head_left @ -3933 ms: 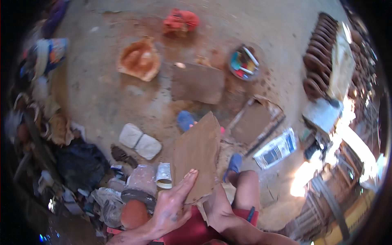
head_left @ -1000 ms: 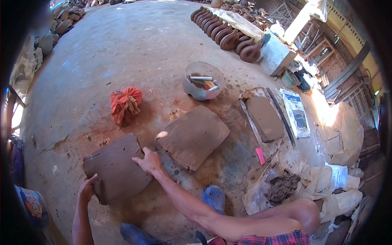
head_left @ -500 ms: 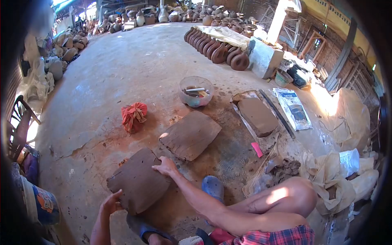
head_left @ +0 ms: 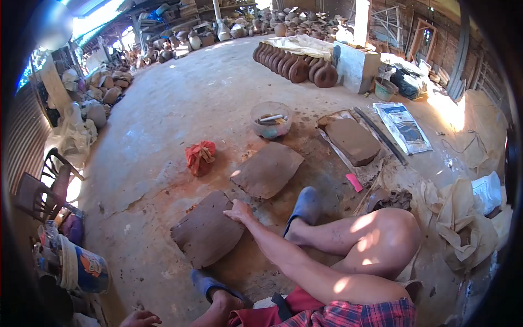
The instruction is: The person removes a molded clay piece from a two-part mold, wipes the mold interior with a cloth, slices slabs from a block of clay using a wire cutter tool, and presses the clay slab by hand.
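A flat brown clay slab [head_left: 207, 231] lies on the floor in front of my feet. My right hand [head_left: 239, 211] is at its upper right edge, its fingers closed on the rim. Low at the bottom edge of the view, my left hand [head_left: 140, 319] is partly cut off; its visible fingers are stretched out with nothing in them, apart from the slab. Just beyond lies a second clay slab [head_left: 267, 170]. A red cloth bundle [head_left: 200, 158] sits to the left of that one.
Farther off stand a clear bowl of tools [head_left: 271, 121] and a thick clay block [head_left: 352, 140]. A dark bar [head_left: 380, 135], a printed bag [head_left: 402, 128] and a pink piece [head_left: 354, 182] lie to the right. A bucket [head_left: 87, 267] stands left; rows of clay pots [head_left: 298, 70] stand behind.
My left hand has let go of the near slab's left edge and drawn back toward me. My right hand stays at the slab's right edge. The view has tilted up.
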{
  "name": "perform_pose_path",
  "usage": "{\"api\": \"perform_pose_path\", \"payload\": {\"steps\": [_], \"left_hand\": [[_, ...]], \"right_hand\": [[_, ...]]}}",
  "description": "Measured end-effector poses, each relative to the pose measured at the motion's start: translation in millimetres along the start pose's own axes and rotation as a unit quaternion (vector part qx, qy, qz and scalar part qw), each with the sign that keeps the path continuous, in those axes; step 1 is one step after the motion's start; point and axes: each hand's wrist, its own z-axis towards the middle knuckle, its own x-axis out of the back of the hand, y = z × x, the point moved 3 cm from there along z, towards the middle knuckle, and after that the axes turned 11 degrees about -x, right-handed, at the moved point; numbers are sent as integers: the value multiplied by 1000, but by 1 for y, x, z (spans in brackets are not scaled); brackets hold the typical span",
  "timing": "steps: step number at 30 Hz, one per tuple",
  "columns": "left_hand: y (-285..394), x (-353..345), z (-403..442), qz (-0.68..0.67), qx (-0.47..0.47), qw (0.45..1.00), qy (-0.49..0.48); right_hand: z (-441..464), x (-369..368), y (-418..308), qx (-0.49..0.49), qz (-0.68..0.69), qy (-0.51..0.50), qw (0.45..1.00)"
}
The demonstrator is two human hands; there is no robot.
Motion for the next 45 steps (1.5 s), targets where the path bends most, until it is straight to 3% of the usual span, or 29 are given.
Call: {"api": "perform_pose_path", "payload": {"steps": [2, 6, 14, 18, 20, 21, 22, 23, 25, 27, 29, 31, 32, 35, 38, 41, 43, 45], "left_hand": [[-24, -12, -24, -87, -99, 981, 141], [-15, -29, -61, -143, -144, 924, 325], [47, 1, -75, -164, -293, 792, 510], [82, 18, -13, -169, -376, 768, 491], [105, 14, 69, -171, -384, 799, 430], [89, 15, 147, -243, -385, 793, 404], [82, 13, 216, -315, -382, 781, 380], [64, 5, 276, -413, -320, 781, 342], [84, -36, 303, -335, -248, 800, 431], [70, -51, 346, -387, -256, 779, 422], [72, -64, 359, -445, -270, 756, 396], [91, -69, 346, -426, -289, 791, 330], [96, -70, 342, -389, -257, 820, 332], [91, -73, 356, -438, -299, 796, 291], [92, -71, 353, -463, -284, 795, 269], [87, -72, 357, -441, -278, 802, 292], [82, -77, 352, -441, -270, 803, 297], [75, -89, 343, -441, -258, 805, 302]], "right_hand": [[-3, 6, -4, 6, -12, 0, 1000], [-12, 10, -6, -1, -3, -5, 1000], [-16, 14, -8, -7, 21, -9, 1000], [-1, 10, -7, -9, 4, 0, 1000], [24, -7, 5, 48, 21, 47, 998], [27, -6, 11, 44, 67, -5, 997], [29, -6, 11, 76, 58, 7, 995], [33, -7, 14, 70, 74, 21, 995], [16, 3, 10, 97, 90, 26, 991], [16, 2, 10, 122, 83, 27, 989], [8, 8, 2, 114, 62, 0, 992], [-3, 14, -8, 96, 41, -6, 995], [-4, 14, -10, 84, 30, -4, 996], [9, 4, 2, 105, 41, 29, 993], [1, 1, -5, 105, 31, 73, 991], [5, 2, -4, 100, 34, 27, 994], [7, -2, 6, 116, 30, 71, 990], [12, -5, 19, 105, 45, 13, 993]]}}
